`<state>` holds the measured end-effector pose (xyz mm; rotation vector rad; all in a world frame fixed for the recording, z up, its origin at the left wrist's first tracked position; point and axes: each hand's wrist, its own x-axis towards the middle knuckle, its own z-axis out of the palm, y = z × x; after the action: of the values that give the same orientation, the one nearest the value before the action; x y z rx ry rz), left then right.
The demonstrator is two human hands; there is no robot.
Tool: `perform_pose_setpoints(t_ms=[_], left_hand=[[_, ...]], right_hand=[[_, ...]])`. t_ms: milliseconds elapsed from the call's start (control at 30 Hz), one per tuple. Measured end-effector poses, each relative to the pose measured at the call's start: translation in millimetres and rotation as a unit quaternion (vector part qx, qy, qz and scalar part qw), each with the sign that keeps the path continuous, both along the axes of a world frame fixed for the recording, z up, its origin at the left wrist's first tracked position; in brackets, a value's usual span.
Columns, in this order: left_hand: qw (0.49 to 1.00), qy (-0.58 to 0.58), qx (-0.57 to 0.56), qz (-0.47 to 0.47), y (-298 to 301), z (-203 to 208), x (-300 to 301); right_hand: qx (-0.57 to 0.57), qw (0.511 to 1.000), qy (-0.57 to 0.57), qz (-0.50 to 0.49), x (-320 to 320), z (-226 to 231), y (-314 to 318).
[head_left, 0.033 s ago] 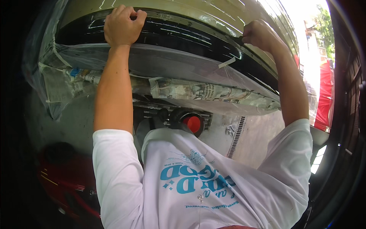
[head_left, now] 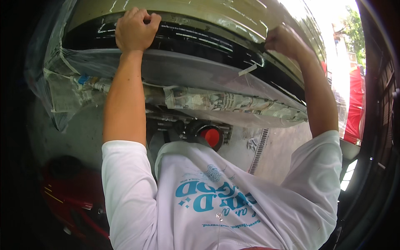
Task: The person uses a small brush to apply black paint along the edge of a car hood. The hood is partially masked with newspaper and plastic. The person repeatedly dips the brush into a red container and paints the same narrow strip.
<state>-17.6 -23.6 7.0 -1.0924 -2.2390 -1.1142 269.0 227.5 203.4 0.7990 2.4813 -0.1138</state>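
Note:
My left hand (head_left: 135, 31) is closed in a fist at the upper edge of a glossy black panel strip (head_left: 187, 37) on a gold-coloured vehicle body (head_left: 208, 9). What its fingers hold, if anything, is hidden. Farther right along the same edge, my right hand (head_left: 285, 41) is also closed. A small dark piece (head_left: 261, 46) sticks out from its fingers toward the black strip; its kind is too small to tell. A narrow seam runs along the edge between both hands. Below the right hand, a loose bit of pale tape (head_left: 248, 70) hangs from the panel.
Clear plastic sheeting (head_left: 200, 66) and newspaper masking (head_left: 216, 100) cover the area under the panel. On the floor lie a round black thing with a red centre (head_left: 210, 136) and a drain grate (head_left: 259, 150). A red vehicle (head_left: 75, 200) stands lower left; red sheeting (head_left: 354, 104) hangs at right.
The view has shifted very slightly. My right hand sits a touch lower along the panel edge and looks more smeared; my left hand keeps its place on the edge.

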Motion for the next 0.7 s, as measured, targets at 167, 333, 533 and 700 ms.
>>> perform_pose_setpoints(t_ms=[167, 333, 533, 700], left_hand=[[1.0, 0.003, 0.001, 0.001, 2.6, 0.3, -12.3], [1.0, 0.009, 0.003, 0.008, 4.1, -2.3, -13.9], [1.0, 0.017, 0.004, 0.003, 3.3, -1.7, -11.5], [1.0, 0.013, 0.008, 0.004, 3.4, -2.6, -13.3]], right_hand=[[0.178, 0.968, 0.159, 0.077, 47.1, -26.0, -44.6], [0.203, 0.963, 0.174, 0.031, 52.5, -34.5, -60.1], [0.198, 0.965, 0.169, 0.026, 47.5, -32.2, -58.2], [0.203, 0.968, 0.138, 0.047, 41.0, -31.1, -63.0]])
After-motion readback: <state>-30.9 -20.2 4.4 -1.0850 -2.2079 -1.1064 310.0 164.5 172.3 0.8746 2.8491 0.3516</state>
